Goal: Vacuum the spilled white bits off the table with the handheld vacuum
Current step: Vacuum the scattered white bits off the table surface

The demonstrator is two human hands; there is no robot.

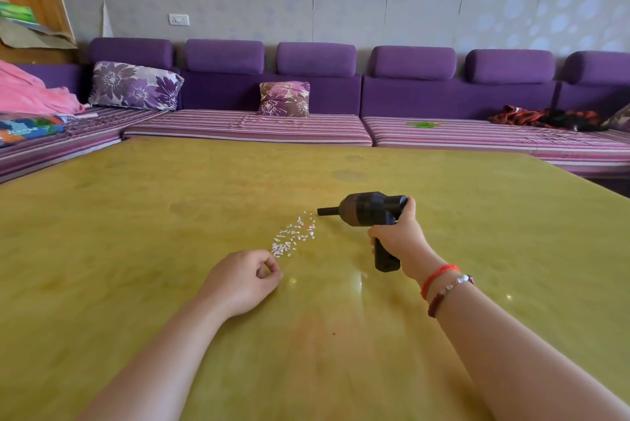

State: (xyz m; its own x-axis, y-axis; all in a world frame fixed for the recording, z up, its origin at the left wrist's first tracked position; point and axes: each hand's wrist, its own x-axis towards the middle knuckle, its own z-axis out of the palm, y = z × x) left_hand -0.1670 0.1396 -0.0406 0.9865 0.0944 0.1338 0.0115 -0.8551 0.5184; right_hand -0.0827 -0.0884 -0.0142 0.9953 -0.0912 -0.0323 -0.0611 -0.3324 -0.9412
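Many white bits [294, 235] on yellow counter [477, 202], tiny, light, easy to scatter. Right hand [399, 236] grips handheld vacuum [366, 209] by handle, nozzle near bits. Left hand [243, 279] loosely curled, holding nothing.

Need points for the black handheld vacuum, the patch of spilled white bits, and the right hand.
black handheld vacuum [366, 208], head view, on its barrel body.
spilled white bits [293, 236], head view, middle of the patch on the table.
right hand [397, 236], head view, back of the hand gripping the vacuum's handle.
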